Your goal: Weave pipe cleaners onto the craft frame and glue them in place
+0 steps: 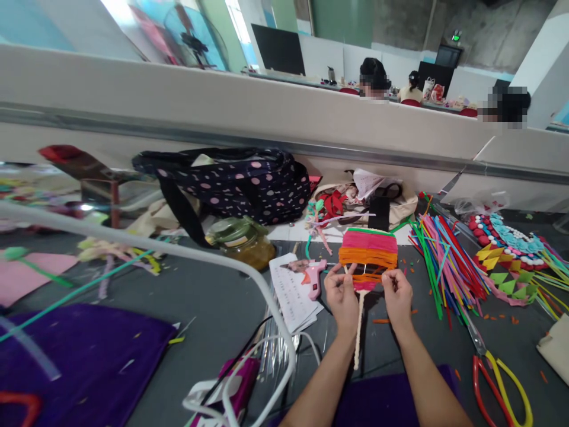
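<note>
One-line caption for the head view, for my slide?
Both hands, left and right, hold a pink-and-orange woven panel above a grey table.

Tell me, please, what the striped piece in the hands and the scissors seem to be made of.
Striped piece: probably fuzzy chenille stems, matte, woven in pink and orange bands; both hands, left hand and right hand, hold it. Scissors: shiny metal blades, glossy red and yellow handles, likely plastic.
</note>
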Demonstrator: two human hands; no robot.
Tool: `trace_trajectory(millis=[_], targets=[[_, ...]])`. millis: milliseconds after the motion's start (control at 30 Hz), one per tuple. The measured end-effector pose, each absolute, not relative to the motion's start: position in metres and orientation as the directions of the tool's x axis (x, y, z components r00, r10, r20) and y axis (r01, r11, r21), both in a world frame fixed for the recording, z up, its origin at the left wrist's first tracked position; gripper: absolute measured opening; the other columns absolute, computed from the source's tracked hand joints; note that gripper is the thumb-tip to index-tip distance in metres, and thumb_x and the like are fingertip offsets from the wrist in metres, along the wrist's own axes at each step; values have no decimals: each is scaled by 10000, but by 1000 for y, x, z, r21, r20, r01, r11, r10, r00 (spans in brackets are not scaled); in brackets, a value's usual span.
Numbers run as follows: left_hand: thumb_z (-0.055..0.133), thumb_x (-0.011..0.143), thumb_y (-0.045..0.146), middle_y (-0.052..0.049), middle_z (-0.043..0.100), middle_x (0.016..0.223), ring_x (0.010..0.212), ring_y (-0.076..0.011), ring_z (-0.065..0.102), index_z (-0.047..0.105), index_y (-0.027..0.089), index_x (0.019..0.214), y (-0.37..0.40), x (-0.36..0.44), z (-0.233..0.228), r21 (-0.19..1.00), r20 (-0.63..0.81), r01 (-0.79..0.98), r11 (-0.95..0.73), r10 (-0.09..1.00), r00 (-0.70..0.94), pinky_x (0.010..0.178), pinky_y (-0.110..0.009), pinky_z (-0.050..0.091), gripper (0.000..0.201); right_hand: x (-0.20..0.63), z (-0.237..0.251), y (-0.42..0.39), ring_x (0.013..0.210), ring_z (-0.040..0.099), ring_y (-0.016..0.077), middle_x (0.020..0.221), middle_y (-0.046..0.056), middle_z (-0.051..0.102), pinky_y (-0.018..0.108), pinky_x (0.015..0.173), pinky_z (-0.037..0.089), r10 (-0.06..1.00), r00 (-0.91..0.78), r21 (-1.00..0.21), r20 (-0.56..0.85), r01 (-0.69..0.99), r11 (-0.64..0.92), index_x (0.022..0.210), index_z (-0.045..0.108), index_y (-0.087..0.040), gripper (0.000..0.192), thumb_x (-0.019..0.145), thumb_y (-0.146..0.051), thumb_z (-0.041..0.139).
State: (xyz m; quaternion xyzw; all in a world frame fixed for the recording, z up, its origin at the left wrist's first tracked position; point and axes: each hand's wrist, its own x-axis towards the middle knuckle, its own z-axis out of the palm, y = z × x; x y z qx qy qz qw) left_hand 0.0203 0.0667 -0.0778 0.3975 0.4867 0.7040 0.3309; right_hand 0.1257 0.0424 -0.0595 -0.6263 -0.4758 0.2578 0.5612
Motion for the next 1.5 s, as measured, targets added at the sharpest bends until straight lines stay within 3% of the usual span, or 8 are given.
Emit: trace_trajectory(millis=[300,400,533,700,933,1167,1367,1500], targets=[[547,851,326,-98,457,1184,957,-219,651,486,159,761,54,18,-50,914,356,-2,-407,802,-480,874,-412,507,199,115,-62,45,478,387,84,578,-64,431,193,445,325,898,438,-989,-39,-148,29,699,502,-202,210,752,-386,588],[536,859,295,-93,463,1163,970,-208,636,489,166,764,51,19,-47,892,417,42,-450,784,-460,890,-434,506,167,117,-63,45,506,441,84,630,-54,482,187,457,379,905,400,-942,-143,-336,0,690,492,-207,210,689,-346,649],[530,862,284,-97,466,1156,1001,-205,607,500,173,769,49,21,-47,877,459,85,-473,772,-439,891,-451,511,148,118,-61,43,539,519,105,726,-9,581,197,430,425,944,233,-854,-235,-513,-87,841,552,-205,224,693,-341,650],[566,840,314,-98,466,1172,1023,-224,609,517,169,768,48,23,-48,899,399,7,-439,810,-430,893,-440,506,170,118,-58,42,514,527,100,692,-11,593,203,424,450,961,169,-851,-218,-516,-102,806,612,-192,191,694,-331,678],[633,779,399,-106,503,1213,904,-237,681,499,166,792,58,24,-64,882,40,-428,-195,937,-346,801,-376,528,269,116,-57,43,507,503,98,674,-22,569,226,453,475,941,332,-945,-63,-322,50,787,629,-183,209,694,-362,683],[683,729,408,-5,676,845,737,-160,679,513,203,840,61,20,-63,775,-157,-632,11,972,-175,652,-286,535,289,123,-50,41,565,548,124,685,10,614,241,533,477,938,333,-992,95,-48,117,800,643,-165,219,750,-378,630],[780,641,324,-13,687,751,599,-114,636,607,157,918,56,24,-52,649,-265,-714,261,958,110,595,-228,496,367,131,-46,40,561,557,122,682,11,627,234,545,474,923,364,-992,121,4,128,813,643,-154,242,762,-391,625],[797,620,282,-28,681,640,524,-104,605,649,105,798,53,27,-49,638,-275,-694,333,941,199,583,-229,495,291,133,-50,40,574,569,122,690,6,636,236,561,478,935,332,-990,122,-22,137,828,649,-157,221,769,-368,633]])
